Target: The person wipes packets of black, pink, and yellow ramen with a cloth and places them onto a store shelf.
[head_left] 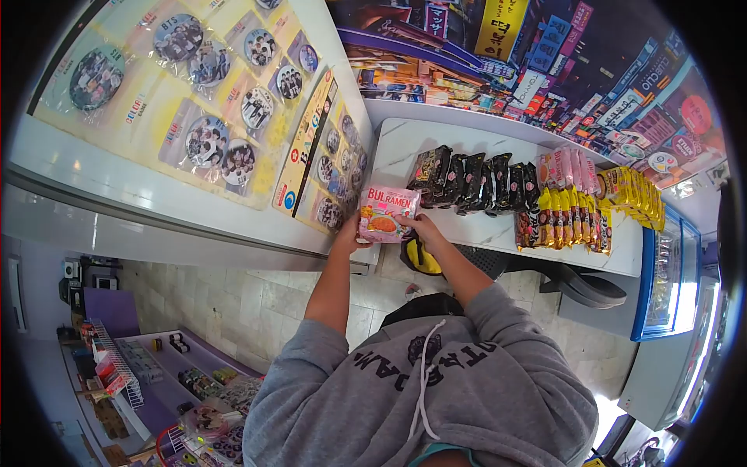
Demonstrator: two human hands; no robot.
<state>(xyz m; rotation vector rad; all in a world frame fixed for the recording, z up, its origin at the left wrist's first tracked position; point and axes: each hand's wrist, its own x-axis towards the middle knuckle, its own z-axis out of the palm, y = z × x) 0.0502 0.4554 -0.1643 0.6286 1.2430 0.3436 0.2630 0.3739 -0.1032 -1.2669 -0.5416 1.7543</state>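
Note:
A pink instant noodle packet [384, 215] marked "BULRAMEN" is held up in front of me, over the near left corner of the counter. My left hand [352, 233] grips its left edge, with some fingers hidden behind it. On the lower right side, my right hand [422, 230] is closed with the thumb on the front. Beyond the packet, a row of black noodle packets [473, 183] stands on the white marbled counter [397, 140]. Farther right are pink packets [572, 167], brown-and-yellow packets [562, 222] and yellow packets [632, 194].
A white panel with badge packs [208, 144] rises close on my left. A black chair [580, 286] is partly under the counter, and a yellow-and-black item [422, 257] sits below my hands. A blue-framed glass case [668, 276] stands right. Shelves [113, 366] hold goods at lower left.

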